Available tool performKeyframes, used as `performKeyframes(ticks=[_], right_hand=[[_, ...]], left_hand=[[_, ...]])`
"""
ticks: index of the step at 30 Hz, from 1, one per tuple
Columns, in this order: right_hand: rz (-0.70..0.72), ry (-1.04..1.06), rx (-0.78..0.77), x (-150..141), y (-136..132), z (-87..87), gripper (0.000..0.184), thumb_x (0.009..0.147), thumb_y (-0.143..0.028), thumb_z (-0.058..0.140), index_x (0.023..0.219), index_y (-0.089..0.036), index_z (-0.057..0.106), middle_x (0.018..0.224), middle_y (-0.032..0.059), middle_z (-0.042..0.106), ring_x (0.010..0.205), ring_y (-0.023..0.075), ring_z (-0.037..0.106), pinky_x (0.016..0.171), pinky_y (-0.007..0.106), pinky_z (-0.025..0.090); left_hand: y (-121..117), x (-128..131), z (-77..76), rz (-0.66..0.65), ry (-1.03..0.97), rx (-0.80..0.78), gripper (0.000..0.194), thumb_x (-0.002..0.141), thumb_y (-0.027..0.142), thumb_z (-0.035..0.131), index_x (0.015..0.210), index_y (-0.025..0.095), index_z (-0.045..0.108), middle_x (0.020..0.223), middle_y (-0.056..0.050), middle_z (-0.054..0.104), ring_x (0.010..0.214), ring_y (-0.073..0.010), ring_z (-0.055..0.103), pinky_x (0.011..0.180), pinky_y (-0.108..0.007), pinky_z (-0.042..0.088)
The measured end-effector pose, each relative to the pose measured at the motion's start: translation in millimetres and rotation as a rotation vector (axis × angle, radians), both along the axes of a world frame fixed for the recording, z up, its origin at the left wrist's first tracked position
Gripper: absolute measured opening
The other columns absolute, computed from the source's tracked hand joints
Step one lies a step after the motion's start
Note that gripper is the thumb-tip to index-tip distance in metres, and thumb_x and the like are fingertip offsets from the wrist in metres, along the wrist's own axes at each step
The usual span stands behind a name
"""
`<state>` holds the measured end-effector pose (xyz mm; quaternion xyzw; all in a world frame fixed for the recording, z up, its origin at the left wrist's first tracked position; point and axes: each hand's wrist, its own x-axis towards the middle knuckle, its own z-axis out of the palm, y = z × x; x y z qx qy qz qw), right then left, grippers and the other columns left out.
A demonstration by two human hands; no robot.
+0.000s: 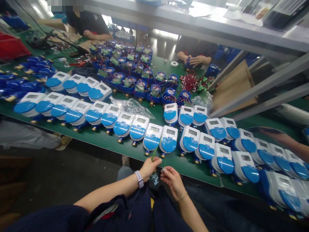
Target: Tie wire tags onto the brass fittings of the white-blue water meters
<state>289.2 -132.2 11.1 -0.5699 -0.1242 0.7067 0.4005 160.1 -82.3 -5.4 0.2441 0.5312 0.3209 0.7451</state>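
My left hand (149, 168), with a pale watch on its wrist, is closed around a bundle of thin green strands (154, 154) at the table's front edge. Below it hangs a cluster of small bluish, clear pieces (154, 178), probably joined to the strands. Just to the right, my right hand (172, 181) pinches a small pale piece (163, 170), too small to name surely. Both hands are close together over my lap. Nearest beyond them stand two white-and-blue water meters (168, 140) with brass fittings; neither hand visibly touches them.
Rows of finished-looking meters (138, 127) line the green table (96, 137). Behind are open blue meter bodies with wiring (141, 87), a plastic bag (132, 108) and red wire pieces (189, 82). Co-workers' hands (198, 61) work across the table; another person's arm (285, 140) reaches in right.
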Motion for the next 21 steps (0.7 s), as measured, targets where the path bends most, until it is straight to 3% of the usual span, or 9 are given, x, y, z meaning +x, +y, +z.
performKeyframes(ticks=[4, 11, 16, 21], right_hand=[[0.002, 0.003, -0.005, -0.6, 0.1, -0.2, 0.027, 0.061, -0.033, 0.074, 0.076, -0.017, 0.058, 0.070, 0.0006, 0.063, 0.064, 0.0122, 0.058, 0.061, 0.025, 0.048], [0.020, -0.013, 0.025, 1.0, 1.0, 0.1, 0.032, 0.058, -0.033, 0.076, 0.078, -0.016, 0.059, 0.072, 0.0007, 0.061, 0.065, 0.0129, 0.059, 0.062, 0.025, 0.047], [0.024, -0.025, 0.027, 1.8, 2.9, 0.9, 0.031, 0.057, -0.034, 0.076, 0.077, -0.016, 0.060, 0.071, 0.0010, 0.061, 0.065, 0.0134, 0.059, 0.062, 0.026, 0.048], [-0.013, 0.000, 0.014, 0.7, 3.4, 3.0, 0.029, 0.059, -0.034, 0.075, 0.078, -0.017, 0.061, 0.072, 0.0014, 0.062, 0.066, 0.0136, 0.059, 0.063, 0.027, 0.048]], left_hand=[[0.8, 0.4, -0.7, -0.006, -0.003, 0.015, 0.036, 0.059, 0.045, 0.068, 0.069, 0.014, 0.053, 0.049, 0.007, 0.042, 0.037, -0.0030, 0.033, 0.039, -0.019, 0.025], [7.7, -2.1, 2.9, -0.043, -0.229, -0.374, 0.042, 0.055, 0.037, 0.073, 0.055, 0.018, 0.036, 0.040, 0.013, 0.025, 0.033, -0.0013, 0.021, 0.038, -0.018, 0.024], [5.7, 1.2, 8.7, -0.043, -0.221, -0.312, 0.038, 0.055, 0.039, 0.074, 0.063, 0.017, 0.045, 0.039, 0.013, 0.027, 0.032, -0.0015, 0.022, 0.037, -0.018, 0.022], [4.7, 1.3, 3.7, -0.004, -0.127, -0.216, 0.040, 0.053, 0.044, 0.073, 0.067, 0.016, 0.048, 0.039, 0.012, 0.030, 0.032, -0.0033, 0.028, 0.038, -0.019, 0.024]])
